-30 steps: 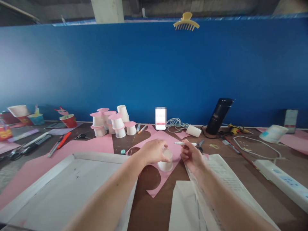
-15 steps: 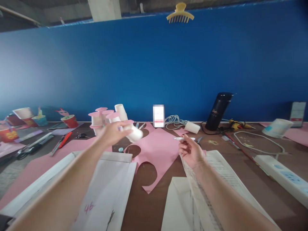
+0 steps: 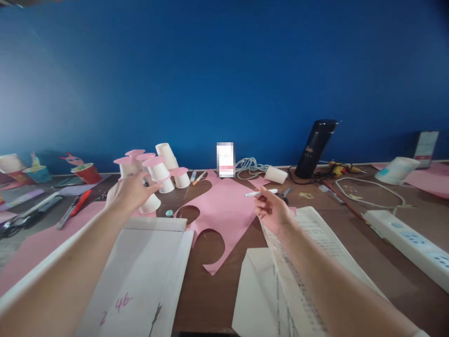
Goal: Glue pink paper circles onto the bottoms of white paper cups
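Observation:
My left hand (image 3: 128, 192) is curled round a white paper cup (image 3: 150, 204), which shows tilted below my thumb; some of the fingers are hidden. Close behind it stand several upturned paper cups (image 3: 166, 186) with pink paper discs (image 3: 156, 161) on them, some stacked. My right hand (image 3: 271, 210) pinches a white pen (image 3: 261, 192), its tip pointing left, above a pink paper sheet (image 3: 228, 206) with round pieces cut out. Scissors (image 3: 286, 194) lie just behind that hand, partly covered.
White boards (image 3: 147, 271) and printed papers (image 3: 326, 252) lie in front. A black flask (image 3: 314, 150), a cable coil (image 3: 250, 167) and a lying cup (image 3: 276, 174) are at the back. A power strip (image 3: 403, 238) is at right, a red cutter (image 3: 80, 202) at left.
My left hand has moved left with the paper cup, from beside the pink sheet to the group of disc-topped cups. My right hand keeps the pen nearly in place. The view has tipped downward.

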Motion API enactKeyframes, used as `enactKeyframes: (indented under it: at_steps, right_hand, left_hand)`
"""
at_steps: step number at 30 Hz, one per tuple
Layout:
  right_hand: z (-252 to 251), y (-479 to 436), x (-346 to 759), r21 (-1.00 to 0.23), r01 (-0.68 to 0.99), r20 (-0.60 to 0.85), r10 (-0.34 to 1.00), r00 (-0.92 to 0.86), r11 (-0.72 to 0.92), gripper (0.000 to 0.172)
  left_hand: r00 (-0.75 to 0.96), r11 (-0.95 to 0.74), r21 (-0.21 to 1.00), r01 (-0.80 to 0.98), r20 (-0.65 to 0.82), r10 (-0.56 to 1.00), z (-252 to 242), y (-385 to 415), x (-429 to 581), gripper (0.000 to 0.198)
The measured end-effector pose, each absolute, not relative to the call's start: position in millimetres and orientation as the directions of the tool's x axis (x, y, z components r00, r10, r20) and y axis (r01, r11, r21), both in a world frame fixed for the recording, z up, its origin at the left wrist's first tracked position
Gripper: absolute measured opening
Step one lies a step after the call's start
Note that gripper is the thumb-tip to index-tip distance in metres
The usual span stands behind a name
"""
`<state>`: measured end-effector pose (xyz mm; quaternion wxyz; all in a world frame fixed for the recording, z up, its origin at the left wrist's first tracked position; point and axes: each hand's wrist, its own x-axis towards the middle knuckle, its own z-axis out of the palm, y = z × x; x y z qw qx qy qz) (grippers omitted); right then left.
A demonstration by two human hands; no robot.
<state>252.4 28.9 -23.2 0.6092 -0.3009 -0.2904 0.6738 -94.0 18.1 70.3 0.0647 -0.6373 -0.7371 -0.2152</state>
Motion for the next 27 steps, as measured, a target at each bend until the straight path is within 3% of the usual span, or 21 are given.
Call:
enactKeyframes:
  at_steps: [2, 4, 7, 10, 12, 20, 23, 27]
  right_hand:
    - [-23.7, 28.0, 250.2, -0.817, -0.575, -0.014, 0.999, -0.034, -0.031, 0.025]
    - [-25.2, 26.6, 247.7, -0.888, -0.459, 0.039, 0.999, 0.013, 0.041, 0.025]
    - [-27.8, 22.7, 245.4, -0.975, -0.138, 0.159, 0.981, 0.115, 0.174, 0.025]
    - [-28.1, 17.1, 243.9, -0.917, 0.268, 0.349, 0.919, 0.181, 0.295, 0.026]
    - [-26.8, 13.4, 242.2, -0.860, 0.383, 0.424, 0.890, 0.169, 0.337, 0.027]
    - [-28.1, 5.5, 230.6, -0.867, 0.346, 0.404, 0.913, 0.065, 0.359, 0.025]
    - [-31.2, 6.1, 229.8, -0.889, 0.306, 0.382, 0.921, 0.079, 0.342, 0.025]
    - [-32.1, 8.7, 231.0, -0.912, 0.267, 0.344, 0.935, 0.083, 0.312, 0.027]
  left_hand:
    - [-0.216, 0.119, 0.231, 0.966, 0.458, 0.862, 65.0, 6.3, -62.5, 0.047]
    - [-0.151, 0.007, 0.274, 0.962, 0.508, 0.848, 51.7, -1.3, -30.4, 0.037]
    - [0.001, -0.157, 0.320, 0.934, 0.439, 0.899, 21.7, -3.1, 3.7, 0.028]
    - [0.046, -0.204, 0.275, 0.940, 0.489, 0.871, -5.2, 0.7, 11.1, 0.028]
    - [0.047, -0.249, 0.274, 0.929, 0.579, 0.814, -16.0, 3.4, 5.0, 0.026]
    - [0.053, -0.350, 0.430, 0.832, 0.567, 0.822, -23.3, 6.0, -4.2, 0.018]
    - [-0.038, -0.267, 0.536, 0.801, 0.490, 0.871, -21.5, 6.7, -2.4, 0.016]
    - [-0.144, -0.083, 0.688, 0.721, 0.265, 0.953, -20.1, 11.0, -4.5, 0.020]
